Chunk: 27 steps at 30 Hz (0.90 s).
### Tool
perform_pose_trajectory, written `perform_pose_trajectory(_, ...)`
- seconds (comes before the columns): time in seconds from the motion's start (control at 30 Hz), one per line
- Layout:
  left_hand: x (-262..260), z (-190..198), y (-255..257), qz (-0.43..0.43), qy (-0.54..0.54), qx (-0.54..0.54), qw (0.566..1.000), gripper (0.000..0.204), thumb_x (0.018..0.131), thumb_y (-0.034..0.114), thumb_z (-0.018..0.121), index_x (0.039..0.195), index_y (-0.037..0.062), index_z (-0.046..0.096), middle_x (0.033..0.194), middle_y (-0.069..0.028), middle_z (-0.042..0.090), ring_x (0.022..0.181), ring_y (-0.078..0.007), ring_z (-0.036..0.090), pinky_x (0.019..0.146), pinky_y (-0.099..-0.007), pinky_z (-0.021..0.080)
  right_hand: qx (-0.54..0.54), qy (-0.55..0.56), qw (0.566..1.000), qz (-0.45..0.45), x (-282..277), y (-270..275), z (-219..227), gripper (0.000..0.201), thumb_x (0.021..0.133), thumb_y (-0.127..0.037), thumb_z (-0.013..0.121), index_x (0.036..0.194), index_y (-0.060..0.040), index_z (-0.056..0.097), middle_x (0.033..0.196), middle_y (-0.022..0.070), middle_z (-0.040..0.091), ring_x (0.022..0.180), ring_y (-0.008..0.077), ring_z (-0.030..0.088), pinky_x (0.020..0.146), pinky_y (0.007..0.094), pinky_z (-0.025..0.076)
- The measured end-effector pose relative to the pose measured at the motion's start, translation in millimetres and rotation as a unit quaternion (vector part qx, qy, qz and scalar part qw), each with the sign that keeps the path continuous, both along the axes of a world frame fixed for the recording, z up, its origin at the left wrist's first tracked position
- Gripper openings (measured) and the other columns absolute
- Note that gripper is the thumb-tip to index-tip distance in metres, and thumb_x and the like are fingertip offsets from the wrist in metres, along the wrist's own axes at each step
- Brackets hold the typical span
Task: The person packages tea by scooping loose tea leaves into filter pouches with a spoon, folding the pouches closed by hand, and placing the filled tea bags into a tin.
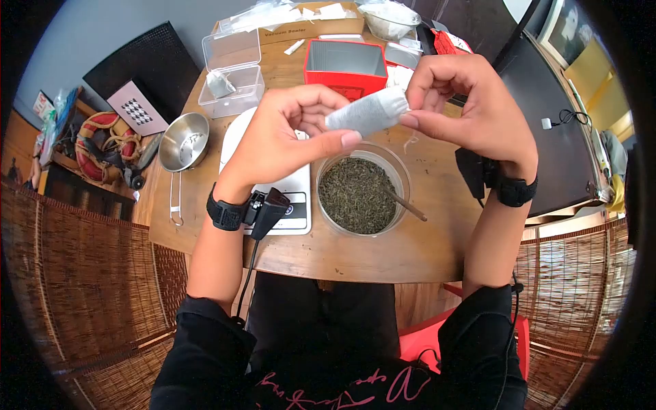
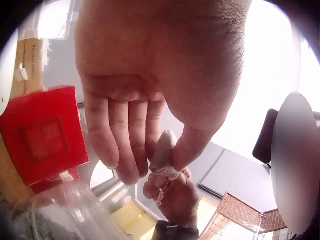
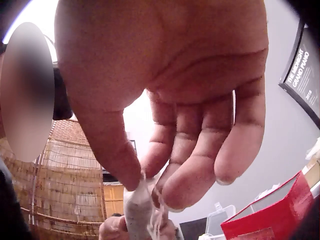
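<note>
A white pouch with greyish contents is held in the air above a clear bowl of dried leaves. The left hand pinches its fuller end between thumb and fingers. At the gathered end, the right hand pinches with thumb and forefinger. In the left wrist view the pouch lies against the left thumb, with a loose string hanging below. Thin strings trail from the pouch under the right fingertips in the right wrist view.
A wooden-handled utensil leans in the bowl. Around it are a white scale, a metal pan, a clear plastic box holding a pouch, a red tin, a cardboard box and a glass bowl.
</note>
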<state>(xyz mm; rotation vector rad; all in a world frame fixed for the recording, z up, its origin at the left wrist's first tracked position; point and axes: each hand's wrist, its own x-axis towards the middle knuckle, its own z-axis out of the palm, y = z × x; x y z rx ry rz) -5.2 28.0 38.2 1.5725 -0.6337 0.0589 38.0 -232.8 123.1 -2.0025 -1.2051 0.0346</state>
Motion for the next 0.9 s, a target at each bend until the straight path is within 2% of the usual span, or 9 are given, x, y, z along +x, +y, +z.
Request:
perform_pose_trajectory(0.07,-0.7,4.0,3.6,-0.006,0.054,-0.009,0.998,0.027,0.090,0.004,0.077,0.114,-0.0045,0.068,0.098,-0.0068,0.074,0.086,-0.0099,0.070,0.077,-0.0241,0.056,0.013,-0.003,1.000,-0.001,0.7,-2.4,1.5,0.018,0.085,-0.011,0.083,0.086,-0.0034,0.067,0.070,-0.0083,0.060,0.061,-0.0037,0.051,0.053,0.0152,0.038)
perform_pose_trajectory(0.17,1.1,4.0,9.0,-0.010,0.036,0.024,0.999,0.027,0.090,0.004,0.075,0.115,-0.0055,0.068,0.099,-0.0078,0.074,0.086,-0.0103,0.070,0.077,-0.0241,0.057,0.083,0.049,0.994,-0.044,-1.3,2.2,3.2,0.019,0.085,-0.011,0.084,0.085,-0.0031,0.067,0.069,-0.0075,0.060,0.060,-0.0037,0.051,0.052,0.0159,0.038)
perform_pose_trajectory(0.3,0.0,-0.5,9.1,-0.018,0.023,0.041,0.999,0.026,0.091,0.005,0.075,0.113,-0.0066,0.069,0.097,-0.0072,0.074,0.086,-0.0101,0.070,0.077,-0.0241,0.056,0.044,0.050,0.995,-0.078,-3.0,4.7,2.6,0.019,0.085,-0.014,0.085,0.091,-0.0017,0.072,0.072,-0.0052,0.064,0.061,-0.0036,0.051,0.052,0.0165,0.038)
perform_pose_trajectory(0.33,0.1,-2.1,7.9,-0.005,0.020,0.037,0.999,0.025,0.088,0.008,0.079,0.110,-0.0041,0.071,0.090,-0.0034,0.074,0.079,-0.0056,0.066,0.071,-0.0213,0.053,0.044,0.049,0.995,-0.079,-2.9,5.7,-0.1,0.019,0.085,-0.014,0.085,0.091,-0.0017,0.072,0.072,-0.0052,0.064,0.061,-0.0036,0.051,0.052,0.0165,0.038)
perform_pose_trajectory(0.4,0.2,-1.1,4.9,0.003,0.019,0.024,1.000,0.024,0.085,0.013,0.083,0.104,0.0005,0.076,0.080,0.0016,0.072,0.069,-0.0011,0.060,0.063,-0.0179,0.046,0.022,0.036,0.999,0.003,-1.2,9.0,-6.2,0.021,0.085,-0.015,0.085,0.094,-0.0005,0.075,0.072,-0.0051,0.065,0.062,-0.0021,0.052,0.053,0.0170,0.040)
perform_pose_trajectory(0.5,1.2,-2.9,3.7,0.008,-0.030,0.071,0.997,0.023,0.085,0.016,0.084,0.102,0.0019,0.077,0.075,0.0024,0.070,0.065,-0.0018,0.057,0.060,-0.0185,0.043,-0.053,0.045,0.997,0.024,-4.1,15.7,-5.4,0.026,0.084,-0.021,0.085,0.094,0.0017,0.076,0.073,0.0019,0.070,0.065,0.0043,0.061,0.058,0.0201,0.049)
perform_pose_trajectory(0.53,0.4,0.4,6.4,-0.004,-0.025,0.102,0.994,0.022,0.085,0.012,0.082,0.102,-0.0003,0.076,0.086,-0.0023,0.073,0.075,-0.0053,0.065,0.068,-0.0214,0.051,-0.069,0.023,0.997,0.023,-4.7,18.0,-6.9,0.030,0.084,-0.023,0.085,0.094,0.0030,0.075,0.075,0.0049,0.072,0.066,0.0067,0.064,0.061,0.0217,0.051)
perform_pose_trajectory(0.63,-1.4,2.6,5.2,0.005,-0.054,0.146,0.988,0.023,0.082,0.015,0.085,0.098,0.0012,0.078,0.081,-0.0009,0.073,0.070,-0.0045,0.062,0.064,-0.0209,0.048,-0.092,0.111,0.990,-0.006,-10.7,23.5,-7.1,0.021,0.083,-0.013,0.085,0.094,0.0014,0.074,0.082,0.0007,0.071,0.072,0.0050,0.062,0.064,0.0208,0.048)
perform_pose_trajectory(0.9,-2.0,3.3,7.7,0.015,-0.059,0.136,0.989,0.023,0.078,0.015,0.087,0.096,0.0021,0.079,0.080,-0.0011,0.073,0.069,-0.0054,0.062,0.064,-0.0206,0.047,-0.092,0.028,0.995,0.028,-5.4,21.4,-9.6,0.018,0.089,-0.015,0.078,0.092,0.0026,0.075,0.071,0.0058,0.070,0.066,0.0069,0.066,0.059,0.0238,0.051)
